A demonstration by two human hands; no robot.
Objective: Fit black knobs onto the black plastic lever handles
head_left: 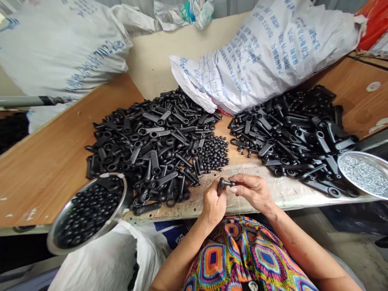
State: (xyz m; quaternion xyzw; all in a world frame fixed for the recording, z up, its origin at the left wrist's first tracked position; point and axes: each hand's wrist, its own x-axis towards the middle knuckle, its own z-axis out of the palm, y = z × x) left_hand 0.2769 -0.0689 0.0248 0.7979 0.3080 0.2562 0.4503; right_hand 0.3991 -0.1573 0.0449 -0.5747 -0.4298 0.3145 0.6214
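My left hand is closed round a black handle part near the front edge of the table. From it a short stem points right, with a small knob at its end. The fingertips of my right hand pinch at that knob end. Just beyond my hands lies a cluster of small black balls. Left of it spreads a large pile of black handles, and a second pile of black handles lies to the right.
A metal bowl of black balls stands at the left front edge. At the right edge sits a round dish of small metal pins. White printed sacks lean at the back. An open white sack is below the table.
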